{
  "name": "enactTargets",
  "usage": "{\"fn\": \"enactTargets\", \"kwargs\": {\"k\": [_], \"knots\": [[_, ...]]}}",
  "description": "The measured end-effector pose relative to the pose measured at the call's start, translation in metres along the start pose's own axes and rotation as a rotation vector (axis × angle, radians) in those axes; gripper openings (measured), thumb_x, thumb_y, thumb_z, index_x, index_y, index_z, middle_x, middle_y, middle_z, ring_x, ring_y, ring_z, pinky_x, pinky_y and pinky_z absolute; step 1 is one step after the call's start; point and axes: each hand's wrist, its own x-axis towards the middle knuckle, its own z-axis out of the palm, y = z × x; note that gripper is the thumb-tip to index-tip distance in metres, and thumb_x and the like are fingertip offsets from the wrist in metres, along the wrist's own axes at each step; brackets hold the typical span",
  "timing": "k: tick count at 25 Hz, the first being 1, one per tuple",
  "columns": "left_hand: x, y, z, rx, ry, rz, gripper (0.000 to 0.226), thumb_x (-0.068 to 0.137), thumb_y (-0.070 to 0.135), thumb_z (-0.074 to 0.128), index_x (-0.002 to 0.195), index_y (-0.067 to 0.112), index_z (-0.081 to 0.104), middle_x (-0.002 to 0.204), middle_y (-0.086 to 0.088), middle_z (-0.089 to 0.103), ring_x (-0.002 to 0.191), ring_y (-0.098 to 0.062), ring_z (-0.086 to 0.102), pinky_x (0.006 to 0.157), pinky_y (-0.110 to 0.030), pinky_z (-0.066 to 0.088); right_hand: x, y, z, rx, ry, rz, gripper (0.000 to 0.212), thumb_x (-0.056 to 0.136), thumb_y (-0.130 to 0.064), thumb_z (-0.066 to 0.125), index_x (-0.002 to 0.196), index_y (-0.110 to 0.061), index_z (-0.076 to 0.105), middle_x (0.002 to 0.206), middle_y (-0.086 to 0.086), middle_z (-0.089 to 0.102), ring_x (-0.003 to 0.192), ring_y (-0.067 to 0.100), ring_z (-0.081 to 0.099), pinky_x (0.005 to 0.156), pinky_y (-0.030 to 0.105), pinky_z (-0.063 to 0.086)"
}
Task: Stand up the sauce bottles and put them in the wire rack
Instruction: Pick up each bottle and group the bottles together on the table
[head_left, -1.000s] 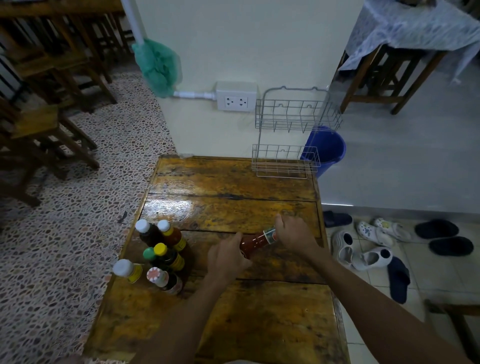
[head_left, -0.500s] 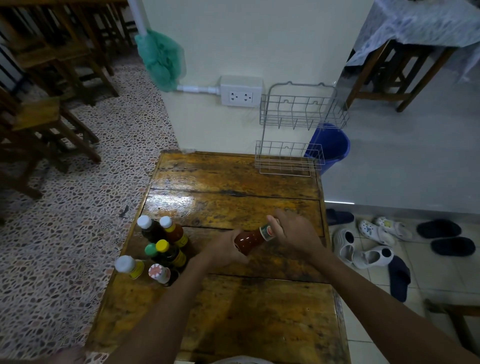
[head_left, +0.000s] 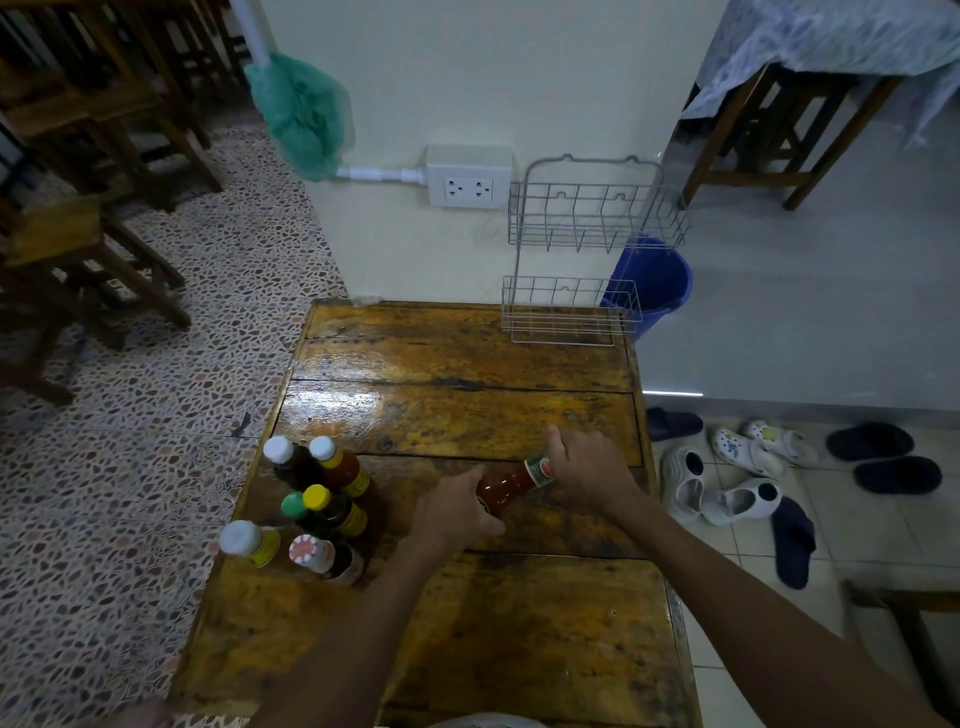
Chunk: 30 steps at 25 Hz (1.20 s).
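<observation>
Left hand (head_left: 457, 512) and right hand (head_left: 587, 467) grip a tilted sauce bottle (head_left: 506, 486) near the table's (head_left: 467, 415) right edge.

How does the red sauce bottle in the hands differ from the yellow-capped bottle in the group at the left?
The red sauce bottle lies tilted between the left hand and the right hand; the yellow-capped bottle stands upright, untouched. The red bottle's cap is hidden; the other's shows. Both are on the wooden table, outside the wire rack.

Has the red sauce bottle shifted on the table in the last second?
No clear shift. The red sauce bottle lies tilted between both hands, just below the same plank seam of the table, right of the standing bottles.
</observation>
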Motion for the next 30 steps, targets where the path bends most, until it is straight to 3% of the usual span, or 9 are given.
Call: {"fn": "enactTargets", "kwargs": {"k": [2, 6, 11, 13, 15, 19, 22, 27, 30], "knots": [[-0.001, 0.002, 0.005, 0.053, 0.068, -0.007, 0.061, 0.066, 0.043, 0.085, 0.118, 0.032, 0.055, 0.1, 0.012, 0.064, 0.094, -0.016, 0.067, 0.082, -0.041, 0.059, 0.001, 0.006, 0.008, -0.042, -0.118, 0.016, 0.049, 0.08, -0.032, 0.081, 0.112, -0.001, 0.06, 0.086, 0.014, 0.068, 0.067, 0.023, 0.067, 0.051, 0.032, 0.052], [-0.001, -0.001, 0.016, 0.158, 0.198, 0.002, 0.059, 0.069, 0.043, 0.084, 0.118, 0.031, 0.054, 0.112, 0.01, 0.068, 0.1, -0.015, 0.067, 0.084, -0.04, 0.057, 0.006, 0.007, 0.017, -0.113, -0.12, -0.04, 0.041, 0.091, -0.03, 0.068, 0.119, -0.006, 0.051, 0.113, 0.015, 0.064, 0.095, 0.025, 0.065, 0.075, 0.034, 0.055], [-0.003, -0.004, 0.023, 0.366, 0.29, -0.018, 0.065, 0.077, 0.044, 0.079, 0.132, 0.029, 0.049, 0.129, 0.006, 0.063, 0.116, -0.023, 0.063, 0.093, -0.042, 0.045, 0.009, 0.0, 0.017, -0.086, -0.295, 0.068, 0.015, 0.102, -0.025, 0.047, 0.088, -0.02, 0.049, 0.116, 0.02, 0.063, 0.104, 0.034, 0.062, 0.09, 0.045, 0.053], [-0.005, -0.006, 0.026, 0.405, 0.296, -0.02, 0.069, 0.078, 0.045, 0.078, 0.137, 0.028, 0.046, 0.134, 0.005, 0.061, 0.121, -0.024, 0.06, 0.095, -0.042, 0.042, 0.009, -0.001, 0.018, -0.092, -0.364, 0.079, 0.01, 0.101, -0.024, 0.052, 0.099, -0.014, 0.053, 0.119, 0.02, 0.062, 0.107, 0.033, 0.062, 0.09, 0.044, 0.054], [-0.005, -0.011, 0.028, 0.411, 0.268, -0.021, 0.07, 0.08, 0.046, 0.077, 0.139, 0.028, 0.045, 0.136, 0.005, 0.06, 0.124, -0.023, 0.058, 0.097, -0.042, 0.041, 0.01, -0.005, 0.02, -0.08, -0.418, 0.107, 0.027, 0.099, -0.023, 0.058, 0.117, -0.005, 0.05, 0.122, 0.019, 0.061, 0.106, 0.031, 0.063, 0.086, 0.041, 0.057], [-0.003, -0.027, 0.019, 0.243, 0.194, -0.025, 0.068, 0.076, 0.044, 0.081, 0.134, 0.027, 0.048, 0.129, 0.006, 0.061, 0.119, -0.023, 0.06, 0.1, -0.046, 0.046, 0.011, -0.022, 0.017, 0.156, -0.316, 0.217, 0.028, 0.102, -0.037, 0.049, 0.102, -0.011, 0.058, 0.101, 0.008, 0.067, 0.086, 0.019, 0.065, 0.07, 0.03, 0.054], [0.003, -0.035, 0.011, -0.09, 0.151, -0.031, 0.059, 0.07, 0.036, 0.088, 0.117, 0.028, 0.054, 0.115, 0.007, 0.065, 0.105, -0.019, 0.064, 0.089, -0.047, 0.055, 0.009, -0.044, 0.011, 0.452, -0.102, 0.365, 0.054, 0.098, -0.061, 0.043, 0.084, -0.014, 0.064, 0.079, 0.003, 0.065, 0.07, 0.016, 0.062, 0.058, 0.025, 0.045], [0.009, -0.027, 0.007, -0.525, 0.083, -0.015, 0.057, 0.066, 0.042, 0.088, 0.115, 0.033, 0.061, 0.108, 0.007, 0.069, 0.097, -0.017, 0.067, 0.087, -0.052, 0.058, 0.004, -0.062, 0.006, 0.722, 0.063, 0.282, 0.053, 0.08, -0.056, 0.076, 0.114, -0.022, 0.055, 0.102, -0.008, 0.063, 0.09, 0.008, 0.062, 0.069, 0.02, 0.051], [0.013, -0.017, 0.012, -0.633, 0.031, -0.009, 0.057, 0.065, 0.043, 0.092, 0.113, 0.036, 0.063, 0.109, 0.01, 0.072, 0.101, -0.014, 0.07, 0.09, -0.05, 0.059, -0.009, -0.057, 0.012, 0.805, 0.094, 0.335, 0.061, 0.077, -0.05, 0.081, 0.124, -0.019, 0.057, 0.111, -0.006, 0.066, 0.1, 0.01, 0.065, 0.08, 0.026, 0.056]]}}
